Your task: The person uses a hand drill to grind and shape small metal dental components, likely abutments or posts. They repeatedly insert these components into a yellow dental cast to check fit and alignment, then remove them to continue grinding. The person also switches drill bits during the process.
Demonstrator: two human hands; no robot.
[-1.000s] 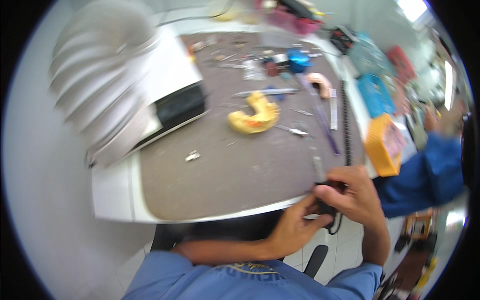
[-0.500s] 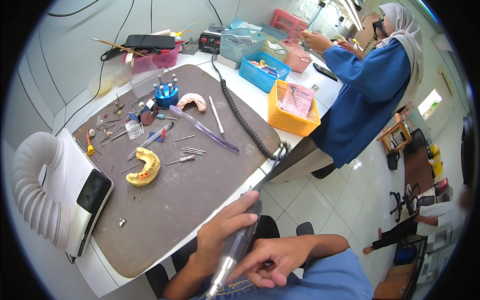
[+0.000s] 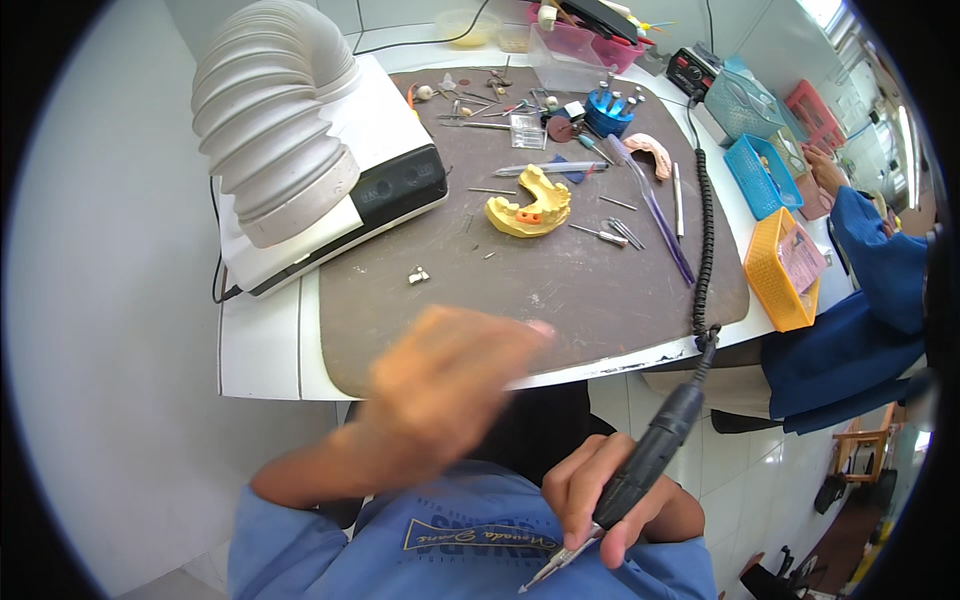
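Observation:
My right hand (image 3: 578, 488) is wrapped round a black and silver rotary handpiece (image 3: 657, 445), its pointed bur aimed down toward my shirt. A coiled black cord (image 3: 706, 240) runs from its upper end across the mat. My left hand (image 3: 430, 385), smeared by motion, hovers by the front edge of the brown mat (image 3: 440, 325); its fingers are too blurred to read. Beyond it lies a small shiny metal piece (image 3: 418, 274). A yellow dental cast (image 3: 515, 219) with an orange-red patch stands mid-mat, and a pink dental cast (image 3: 652, 152) sits farther back.
A white box with a ribbed hose (image 3: 275, 130) occupies the left. Burs, a purple toothbrush (image 3: 655, 210), a pen (image 3: 550, 169) and a blue bur stand (image 3: 608, 118) cover the back. Baskets, including a yellow one (image 3: 770, 270), line the right, near a person in blue (image 3: 850, 330).
The handpiece has passed from my left hand to my right. My left hand has let go and moved toward the mat. The view has swung left.

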